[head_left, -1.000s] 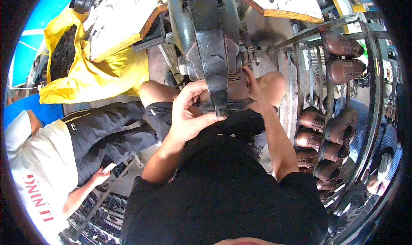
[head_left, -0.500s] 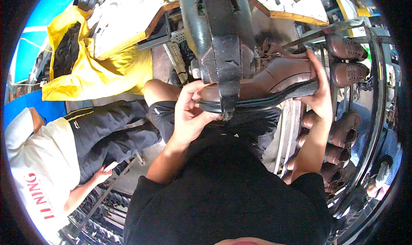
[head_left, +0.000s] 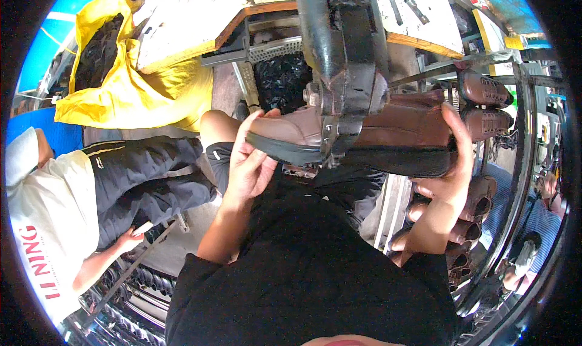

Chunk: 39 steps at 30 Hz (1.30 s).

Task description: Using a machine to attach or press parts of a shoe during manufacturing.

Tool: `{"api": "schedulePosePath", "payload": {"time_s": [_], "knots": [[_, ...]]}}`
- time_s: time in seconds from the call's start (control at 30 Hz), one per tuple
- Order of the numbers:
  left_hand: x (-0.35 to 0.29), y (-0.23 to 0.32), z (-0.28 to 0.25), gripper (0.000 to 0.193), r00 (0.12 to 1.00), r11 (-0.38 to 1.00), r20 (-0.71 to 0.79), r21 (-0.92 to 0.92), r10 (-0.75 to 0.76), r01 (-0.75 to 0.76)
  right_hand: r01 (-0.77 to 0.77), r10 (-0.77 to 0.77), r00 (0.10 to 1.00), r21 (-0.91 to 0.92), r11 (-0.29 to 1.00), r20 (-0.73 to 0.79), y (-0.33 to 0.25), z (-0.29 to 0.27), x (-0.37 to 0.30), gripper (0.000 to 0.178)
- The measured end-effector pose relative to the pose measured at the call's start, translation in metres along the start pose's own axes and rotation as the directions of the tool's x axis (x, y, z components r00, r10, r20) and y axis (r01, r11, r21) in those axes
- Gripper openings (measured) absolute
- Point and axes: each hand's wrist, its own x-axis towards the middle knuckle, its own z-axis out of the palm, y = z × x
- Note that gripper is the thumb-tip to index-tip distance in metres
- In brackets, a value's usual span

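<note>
A brown leather shoe with a black sole lies sideways beneath a dark metal machine head, its toe pointing left. The lower part of the machine crosses in front of the shoe's middle and hides that stretch of upper and sole edge. My left hand pinches the toe end, thumb low by the sole and fingers over the tip. Around the heel end curls my right hand, its fingers partly hidden behind the shoe.
More brown shoes stand on a metal rack at my right. Behind the machine is a worn white worktable with a wooden edge. A yellow sack hangs at the left, near a seated person in a white shirt. Black scraps fill a bin.
The shoe has slid left relative to the machine, which now crosses its middle instead of its toe. Both hands moved along with it. The whole view has shifted slightly.
</note>
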Motion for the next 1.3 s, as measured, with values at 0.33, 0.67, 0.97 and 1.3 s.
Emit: {"api": "schedulePosePath", "payload": {"time_s": [0.33, 0.67, 0.97, 1.3], "knots": [[-0.026, 0.066, -0.014, 0.082, 0.964, 0.93, -0.177, 0.346, 0.196, -0.126, 0.065, -0.081, 0.993, 0.181, 0.981, 0.085, 0.008, 0.072, 0.001, 0.103], [-0.013, 0.103, 0.082, 0.085, 0.916, -0.308, 0.393, 0.883, 0.075, -0.354, 0.06, -0.087, 0.954, 0.103, 0.993, 0.285, -0.026, 0.104, 0.019, 0.089], [0.034, 0.044, 0.096, 0.097, 0.885, 0.005, 0.456, 0.889, -0.093, -0.458, 0.159, -0.119, 0.963, -0.156, 0.975, 0.242, -0.039, 0.085, 0.017, 0.086], [0.024, 0.017, 0.073, 0.087, 0.976, 0.4, 0.193, 0.906, -0.101, -0.138, 0.202, -0.175, 0.969, -0.157, 0.967, 0.172, -0.04, 0.086, 0.013, 0.093]]}}
